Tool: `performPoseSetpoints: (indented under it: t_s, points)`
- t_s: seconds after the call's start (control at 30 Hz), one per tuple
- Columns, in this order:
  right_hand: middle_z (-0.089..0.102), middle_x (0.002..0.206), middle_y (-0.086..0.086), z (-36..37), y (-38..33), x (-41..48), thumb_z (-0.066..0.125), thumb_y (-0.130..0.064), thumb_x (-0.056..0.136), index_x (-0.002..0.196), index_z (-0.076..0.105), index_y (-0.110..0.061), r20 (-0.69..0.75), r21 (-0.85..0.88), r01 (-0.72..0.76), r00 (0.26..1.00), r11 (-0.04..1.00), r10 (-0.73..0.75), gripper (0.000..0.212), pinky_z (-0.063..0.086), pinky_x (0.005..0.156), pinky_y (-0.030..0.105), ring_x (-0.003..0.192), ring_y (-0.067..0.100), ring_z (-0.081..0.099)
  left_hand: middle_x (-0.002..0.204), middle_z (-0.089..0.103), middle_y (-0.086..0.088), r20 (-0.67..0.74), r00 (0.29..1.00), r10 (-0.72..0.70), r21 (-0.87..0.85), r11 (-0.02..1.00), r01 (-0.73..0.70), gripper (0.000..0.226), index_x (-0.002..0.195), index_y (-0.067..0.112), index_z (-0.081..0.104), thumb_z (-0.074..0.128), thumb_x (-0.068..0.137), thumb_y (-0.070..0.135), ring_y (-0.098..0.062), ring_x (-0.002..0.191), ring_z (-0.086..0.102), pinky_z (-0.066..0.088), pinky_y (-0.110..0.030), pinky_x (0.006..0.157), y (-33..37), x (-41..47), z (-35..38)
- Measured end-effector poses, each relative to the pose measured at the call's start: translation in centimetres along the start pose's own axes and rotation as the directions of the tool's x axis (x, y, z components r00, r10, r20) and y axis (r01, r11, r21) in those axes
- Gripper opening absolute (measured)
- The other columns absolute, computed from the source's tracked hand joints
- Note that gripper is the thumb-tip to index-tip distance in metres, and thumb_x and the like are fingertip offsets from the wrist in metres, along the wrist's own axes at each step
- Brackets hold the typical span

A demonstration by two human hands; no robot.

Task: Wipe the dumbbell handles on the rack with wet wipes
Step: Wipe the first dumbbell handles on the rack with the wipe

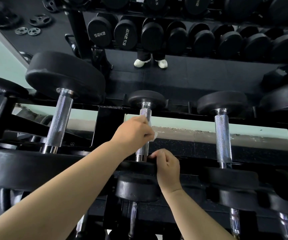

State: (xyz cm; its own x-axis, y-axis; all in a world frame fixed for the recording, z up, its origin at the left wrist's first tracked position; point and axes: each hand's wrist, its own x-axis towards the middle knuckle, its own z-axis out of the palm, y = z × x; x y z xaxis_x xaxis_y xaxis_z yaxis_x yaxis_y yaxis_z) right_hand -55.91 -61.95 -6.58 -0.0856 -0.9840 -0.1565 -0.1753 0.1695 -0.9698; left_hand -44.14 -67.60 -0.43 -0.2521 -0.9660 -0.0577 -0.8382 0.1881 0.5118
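A small dumbbell lies on the top tier of the black rack (110, 118), its knurled chrome handle (145, 113) pointing away from me. My left hand (132, 130) wraps around the middle of that handle with a white wet wipe (155, 135) bunched under the fingers. My right hand (167, 168) has its fingers curled on the near black head (136, 168) of the same dumbbell, holding its edge. Neighbouring dumbbell handles stand to the left (60, 122) and to the right (223, 137).
A mirror behind the rack reflects the rows of dumbbells (157, 37), weight plates (39, 19) on the floor and a person's legs in white shoes (150, 62). A lower tier holds more dumbbells (136, 189) just below my arms.
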Motion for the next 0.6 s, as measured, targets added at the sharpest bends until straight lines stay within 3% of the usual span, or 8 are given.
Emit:
performPoseSetpoints:
  t_s: [0.13, 0.2, 0.27, 0.37, 0.43, 0.6]
  points:
    - [0.055, 0.051, -0.018, -0.1, 0.1, 0.0, 0.037, -0.022, 0.07, 0.048, 0.052, -0.025, 0.006, 0.006, -0.013, 1.0, 1.0, 0.013, 0.027, 0.035, 0.053, 0.016, 0.056, 0.001, 0.049, 0.083, 0.046, 0.004, 0.011, 0.999, 0.039, -0.041, 0.998, -0.038, 0.013, 0.086, 0.01, 0.074, 0.065, 0.082, 0.019, -0.01, 0.079, 0.043, 0.031, -0.022, 0.064, -0.2, -1.4, -0.1]
    - [0.055, 0.051, -0.017, -0.1, 0.0, -0.1, 0.037, -0.021, 0.07, 0.048, 0.053, -0.024, 0.013, 0.01, -0.022, 1.0, 1.0, 0.022, 0.028, 0.036, 0.054, 0.017, 0.056, 0.001, 0.049, 0.084, 0.05, -0.001, -0.038, 0.999, 0.003, -0.088, 0.996, -0.006, 0.014, 0.087, 0.009, 0.074, 0.064, 0.083, 0.018, -0.014, 0.078, 0.048, 0.036, -0.023, 0.063, -0.2, -0.8, -0.4]
    - [0.055, 0.051, -0.016, -0.1, -0.1, -0.1, 0.038, -0.021, 0.07, 0.048, 0.054, -0.023, 0.015, 0.018, -0.034, 0.999, 0.999, 0.033, 0.027, 0.038, 0.055, 0.017, 0.057, 0.001, 0.05, 0.089, 0.054, -0.005, -0.114, 0.992, -0.061, -0.139, 0.989, 0.045, 0.016, 0.092, 0.01, 0.073, 0.064, 0.083, 0.018, -0.015, 0.081, 0.051, 0.043, -0.025, 0.073, 0.0, 0.1, -0.7]
    - [0.055, 0.053, -0.011, -0.2, -0.2, -0.2, 0.038, -0.021, 0.071, 0.049, 0.054, -0.024, 0.026, 0.01, -0.028, 0.999, 1.0, 0.027, 0.027, 0.038, 0.055, 0.015, 0.058, 0.0, 0.051, 0.088, 0.054, 0.002, -0.171, 0.977, -0.125, -0.213, 0.973, 0.087, 0.015, 0.093, 0.008, 0.073, 0.066, 0.081, 0.015, -0.011, 0.082, 0.051, 0.044, -0.022, 0.075, 0.4, -0.1, -0.3]
    - [0.054, 0.056, -0.009, -0.3, -0.2, -0.2, 0.037, -0.02, 0.071, 0.05, 0.054, -0.022, 0.03, 0.0, -0.011, 0.999, 1.0, 0.011, 0.027, 0.038, 0.055, 0.016, 0.058, 0.001, 0.05, 0.079, 0.048, 0.011, -0.123, 0.986, -0.109, -0.227, 0.971, 0.079, 0.011, 0.088, 0.009, 0.074, 0.068, 0.079, 0.014, -0.009, 0.076, 0.05, 0.038, -0.011, 0.067, 0.2, -1.3, 0.1]
    - [0.053, 0.056, -0.009, -0.2, -0.3, -0.3, 0.037, -0.02, 0.072, 0.05, 0.054, -0.024, 0.021, 0.013, -0.006, 1.0, 1.0, 0.005, 0.028, 0.037, 0.054, 0.017, 0.057, 0.001, 0.05, 0.073, 0.05, 0.015, 0.047, 0.993, -0.106, -0.261, 0.959, 0.114, 0.008, 0.083, 0.011, 0.075, 0.072, 0.075, 0.011, -0.008, 0.073, 0.051, 0.036, -0.006, 0.065, -0.4, -3.6, 0.1]
